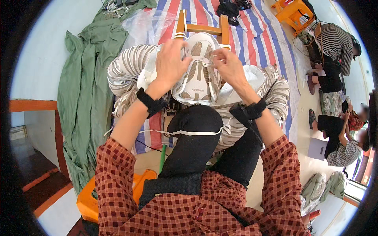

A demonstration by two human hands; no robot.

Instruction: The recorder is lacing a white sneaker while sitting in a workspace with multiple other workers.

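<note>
A white and tan oval padded piece [198, 84] with mesh panels lies on top of the bundles in front of my knees. A white strap [202, 60] crosses its upper part. My left hand [171, 63] is over the piece's left edge, slightly blurred, thumb and fingers apart, the thumb close to the strap's left end. On the other side my right hand [228, 67] is closed, with thumb and forefinger pinching near the strap's right end. Nested white and tan pieces form curved bundles at left [128, 67] and right [271, 94]. A white elastic band [193, 133] runs across my black-covered knee.
Beyond the bundles stands a wooden frame [202, 28] on a striped sheet [260, 35]. Green cloth [90, 94] lies along the left side. An orange stool [294, 15] is at far right. Several other people [336, 43] sit along the right side.
</note>
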